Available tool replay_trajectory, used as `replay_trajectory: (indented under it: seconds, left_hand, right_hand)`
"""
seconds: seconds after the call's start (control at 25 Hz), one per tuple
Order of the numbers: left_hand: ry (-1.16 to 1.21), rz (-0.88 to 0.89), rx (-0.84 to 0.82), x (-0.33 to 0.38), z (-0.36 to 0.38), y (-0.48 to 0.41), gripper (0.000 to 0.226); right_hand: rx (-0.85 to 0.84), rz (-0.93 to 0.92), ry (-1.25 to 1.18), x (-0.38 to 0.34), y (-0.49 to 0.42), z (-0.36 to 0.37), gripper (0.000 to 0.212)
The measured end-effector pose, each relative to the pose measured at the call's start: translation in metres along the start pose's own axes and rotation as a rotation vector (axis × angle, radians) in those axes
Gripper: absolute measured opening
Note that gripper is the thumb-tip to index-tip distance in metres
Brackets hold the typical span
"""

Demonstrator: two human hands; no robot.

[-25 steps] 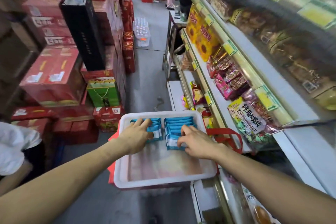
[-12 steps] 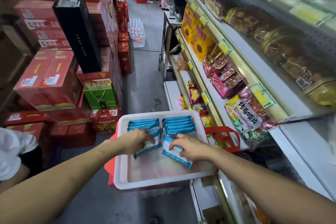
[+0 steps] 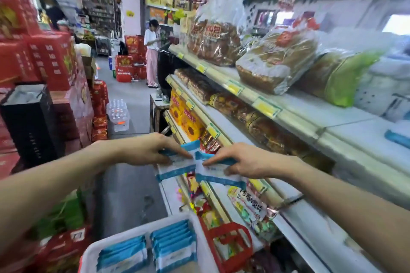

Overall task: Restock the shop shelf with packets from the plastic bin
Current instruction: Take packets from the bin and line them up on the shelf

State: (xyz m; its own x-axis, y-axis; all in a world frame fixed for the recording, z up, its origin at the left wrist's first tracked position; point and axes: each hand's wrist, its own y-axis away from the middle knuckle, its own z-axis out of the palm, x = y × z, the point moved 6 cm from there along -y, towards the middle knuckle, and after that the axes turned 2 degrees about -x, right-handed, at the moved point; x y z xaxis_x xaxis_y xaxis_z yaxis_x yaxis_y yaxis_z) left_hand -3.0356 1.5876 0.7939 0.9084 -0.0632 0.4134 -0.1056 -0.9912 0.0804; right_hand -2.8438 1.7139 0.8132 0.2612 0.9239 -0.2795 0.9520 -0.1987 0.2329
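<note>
My left hand (image 3: 148, 150) grips a blue-and-white packet (image 3: 175, 167) raised in front of the shelving. Right beside it, my right hand (image 3: 244, 162) pinches a second blue-and-white packet (image 3: 218, 175); the two packets touch at their inner edges. Both are held in the air before the middle shelf (image 3: 288, 190). Below them the white plastic bin (image 3: 199, 228) sits at the bottom of the view with two rows of the same blue packets (image 3: 170, 248) standing in it.
Bread bags fill the top shelf (image 3: 277, 60); yellow sunflower packs (image 3: 186, 122) and snack packets line lower shelves. Red boxes (image 3: 51, 60) and a black bag (image 3: 28, 122) stack along the left. A red basket handle (image 3: 230, 244) is beside the bin. A person (image 3: 152, 55) stands down the aisle.
Both hands lifted a packet each out of the bin and up to shelf height. My head tilted up, so the bin dropped to the bottom edge.
</note>
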Motion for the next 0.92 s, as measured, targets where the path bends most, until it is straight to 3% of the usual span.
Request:
replay_trajectory:
  seconds: [0.2, 0.36, 0.56, 0.68, 0.92]
  left_hand:
    - [-0.089, 0.326, 0.145, 0.102, -0.13, -0.095, 0.048]
    - [-0.073, 0.538, 0.145, 0.193, -0.167, -0.158, 0.047]
    - [-0.083, 0.634, 0.141, 0.269, -0.16, -0.206, 0.051]
    - [-0.046, 0.683, 0.153, 0.294, -0.152, -0.22, 0.05]
    - [0.026, 0.719, 0.117, 0.311, -0.133, -0.236, 0.05]
  right_hand:
    - [0.274, 0.133, -0.04, 0.04, 0.106, -0.146, 0.055]
    - [0.439, 0.28, -0.008, 0.065, 0.204, -0.202, 0.052]
    - [0.548, 0.521, -0.041, 0.111, 0.314, -0.199, 0.055]
    - [0.517, 0.644, -0.004, 0.141, 0.348, -0.175, 0.056]
    - [0.592, 0.665, -0.01, 0.175, 0.348, -0.155, 0.056]
